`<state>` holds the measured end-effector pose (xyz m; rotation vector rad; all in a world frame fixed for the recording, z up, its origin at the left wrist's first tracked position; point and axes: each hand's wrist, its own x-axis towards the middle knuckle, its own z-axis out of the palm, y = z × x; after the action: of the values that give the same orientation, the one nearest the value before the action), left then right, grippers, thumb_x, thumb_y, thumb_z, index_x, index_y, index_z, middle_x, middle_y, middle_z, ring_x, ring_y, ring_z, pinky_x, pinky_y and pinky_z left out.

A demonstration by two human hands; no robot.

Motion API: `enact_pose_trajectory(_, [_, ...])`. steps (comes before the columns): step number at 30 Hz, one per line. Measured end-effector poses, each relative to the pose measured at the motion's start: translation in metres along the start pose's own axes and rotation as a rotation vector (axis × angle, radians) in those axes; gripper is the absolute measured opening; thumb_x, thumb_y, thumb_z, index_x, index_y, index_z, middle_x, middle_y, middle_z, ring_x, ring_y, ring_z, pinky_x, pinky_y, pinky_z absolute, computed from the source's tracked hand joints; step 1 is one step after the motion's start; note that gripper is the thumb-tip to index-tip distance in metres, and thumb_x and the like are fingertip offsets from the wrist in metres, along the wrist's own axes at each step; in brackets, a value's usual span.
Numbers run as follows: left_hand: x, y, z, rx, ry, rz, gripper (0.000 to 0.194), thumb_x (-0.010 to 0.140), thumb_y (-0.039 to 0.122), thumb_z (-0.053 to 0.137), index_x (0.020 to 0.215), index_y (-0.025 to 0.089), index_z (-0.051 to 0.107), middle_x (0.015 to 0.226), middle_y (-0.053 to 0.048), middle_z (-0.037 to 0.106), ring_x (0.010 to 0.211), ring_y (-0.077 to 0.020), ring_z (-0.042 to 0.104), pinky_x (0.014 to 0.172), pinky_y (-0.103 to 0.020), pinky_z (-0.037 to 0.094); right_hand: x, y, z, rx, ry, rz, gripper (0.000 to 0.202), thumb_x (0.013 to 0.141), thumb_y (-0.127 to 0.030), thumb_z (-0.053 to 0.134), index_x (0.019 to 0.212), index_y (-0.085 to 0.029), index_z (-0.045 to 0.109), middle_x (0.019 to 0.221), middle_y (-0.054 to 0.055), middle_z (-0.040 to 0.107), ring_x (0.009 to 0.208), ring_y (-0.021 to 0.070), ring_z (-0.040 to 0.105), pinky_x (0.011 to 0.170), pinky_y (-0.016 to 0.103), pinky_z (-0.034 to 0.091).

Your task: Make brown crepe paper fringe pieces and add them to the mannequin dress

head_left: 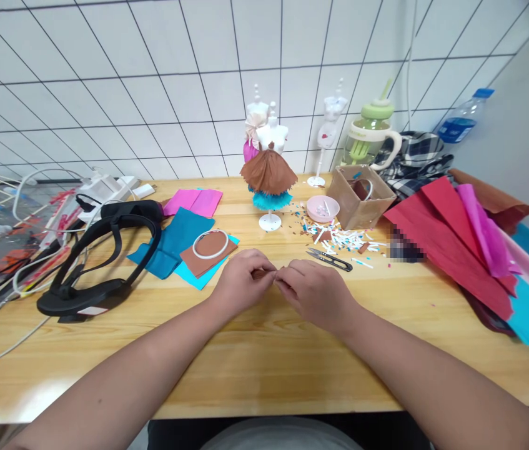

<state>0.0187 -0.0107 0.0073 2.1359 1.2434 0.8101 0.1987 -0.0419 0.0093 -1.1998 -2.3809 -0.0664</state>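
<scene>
My left hand (244, 279) and my right hand (313, 290) meet over the table, fingertips pinched together. A bit of brown paper (260, 274) shows between the fingers of my left hand. Whatever my right fingertips pinch is too small to name. Behind my hands stands a small white dress form wearing a brown pleated skirt (271, 171) over a blue fringed layer (271, 200). Thread snips (330, 259) lie just beyond my right hand. Left of my hands, a white ring (210, 244) rests on brown paper squares (201, 265).
Black headgear (117, 290) and cables lie at left. Teal (184, 228) and pink sheets (193, 202) are behind. At right are paper scraps (343, 237), a pink dish (323, 209), a cardboard box (358, 203), a green-lidded jug (371, 134) and red paper (451, 250).
</scene>
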Motion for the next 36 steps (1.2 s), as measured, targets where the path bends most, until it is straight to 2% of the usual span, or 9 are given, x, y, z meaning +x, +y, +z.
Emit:
enact_pose_trajectory(3, [0.001, 0.006, -0.003, -0.182, 0.059, -0.117, 0.010, 0.076, 0.027, 0.064, 0.070, 0.021, 0.069, 0.077, -0.005, 0.065, 0.075, -0.0186, 0.059, 0.066, -0.028, 0.043, 0.001, 0.005, 0.000, 0.109, 0.042, 0.074, 0.016, 0.091, -0.026, 0.051, 0.086, -0.020, 0.065, 0.077, 0.001, 0.064, 0.071, 0.0137, 0.057, 0.061, 0.027, 0.035])
enact_pose_trajectory(6, [0.001, 0.011, -0.003, -0.347, 0.068, -0.217, 0.014, 0.074, 0.032, 0.068, 0.067, 0.020, 0.068, 0.075, -0.004, 0.065, 0.077, -0.0190, 0.058, 0.070, -0.029, 0.044, 0.002, 0.006, 0.000, 0.160, 0.096, 0.111, 0.018, 0.092, -0.027, 0.051, 0.086, -0.019, 0.066, 0.078, 0.002, 0.065, 0.073, 0.0132, 0.059, 0.062, 0.025, 0.037])
enact_pose_trajectory(9, [-0.001, 0.010, 0.003, -0.685, 0.035, -0.385, 0.017, 0.072, 0.034, 0.071, 0.070, 0.018, 0.067, 0.074, -0.002, 0.065, 0.074, -0.0163, 0.057, 0.070, -0.027, 0.043, 0.002, 0.003, 0.002, 0.179, 0.182, 0.120, 0.020, 0.093, -0.030, 0.051, 0.087, -0.020, 0.067, 0.077, 0.003, 0.066, 0.073, 0.0131, 0.060, 0.064, 0.024, 0.039])
enact_pose_trajectory(12, [-0.003, 0.007, 0.010, -1.047, -0.018, -0.540, 0.018, 0.071, 0.034, 0.074, 0.076, 0.018, 0.068, 0.072, -0.001, 0.065, 0.067, -0.0125, 0.056, 0.062, -0.023, 0.040, 0.003, -0.001, 0.001, 0.277, 0.269, 0.169, 0.016, 0.091, -0.030, 0.055, 0.088, -0.021, 0.068, 0.076, 0.002, 0.066, 0.071, 0.0125, 0.059, 0.065, 0.023, 0.041])
enact_pose_trajectory(15, [-0.004, 0.005, 0.012, -1.230, -0.055, -0.575, 0.019, 0.069, 0.032, 0.077, 0.078, 0.017, 0.069, 0.073, -0.002, 0.066, 0.068, -0.0120, 0.057, 0.060, -0.023, 0.039, 0.006, -0.002, 0.000, 0.473, 0.296, 0.282, 0.012, 0.087, -0.028, 0.059, 0.083, -0.021, 0.068, 0.070, 0.000, 0.063, 0.062, 0.0109, 0.055, 0.059, 0.022, 0.041])
enact_pose_trajectory(20, [-0.004, 0.004, 0.010, -1.184, -0.050, -0.561, 0.020, 0.065, 0.031, 0.081, 0.077, 0.017, 0.072, 0.073, -0.002, 0.068, 0.071, -0.0133, 0.058, 0.067, -0.025, 0.041, 0.010, 0.005, 0.002, 0.755, 0.249, 0.472, 0.010, 0.082, -0.027, 0.062, 0.080, -0.019, 0.068, 0.072, 0.001, 0.065, 0.062, 0.0126, 0.054, 0.058, 0.025, 0.043])
enact_pose_trajectory(26, [-0.005, -0.001, 0.011, -1.149, -0.122, -0.561, 0.025, 0.071, 0.037, 0.077, 0.079, 0.014, 0.072, 0.079, -0.004, 0.069, 0.078, -0.0144, 0.059, 0.073, -0.026, 0.041, 0.013, 0.014, 0.010, 1.174, 0.024, 0.643, 0.018, 0.076, -0.034, 0.065, 0.086, -0.019, 0.067, 0.067, 0.000, 0.064, 0.051, 0.0109, 0.052, 0.047, 0.024, 0.040])
enact_pose_trajectory(33, [-0.004, -0.005, 0.010, -1.098, -0.200, -0.576, 0.031, 0.073, 0.042, 0.074, 0.082, 0.013, 0.072, 0.077, -0.005, 0.070, 0.073, -0.0145, 0.059, 0.070, -0.025, 0.041, 0.013, 0.016, 0.018, 1.223, -0.032, 0.602, 0.024, 0.076, -0.038, 0.066, 0.090, -0.019, 0.069, 0.069, -0.001, 0.065, 0.051, 0.0089, 0.050, 0.044, 0.022, 0.038])
enact_pose_trajectory(36, [-0.004, -0.003, 0.009, -1.132, -0.192, -0.562, 0.034, 0.074, 0.045, 0.072, 0.085, 0.013, 0.071, 0.078, -0.006, 0.069, 0.073, -0.0154, 0.059, 0.068, -0.025, 0.041, 0.014, 0.017, 0.018, 1.239, -0.018, 0.617, 0.023, 0.074, -0.038, 0.068, 0.083, -0.018, 0.068, 0.065, -0.001, 0.063, 0.048, 0.0079, 0.047, 0.043, 0.022, 0.037])
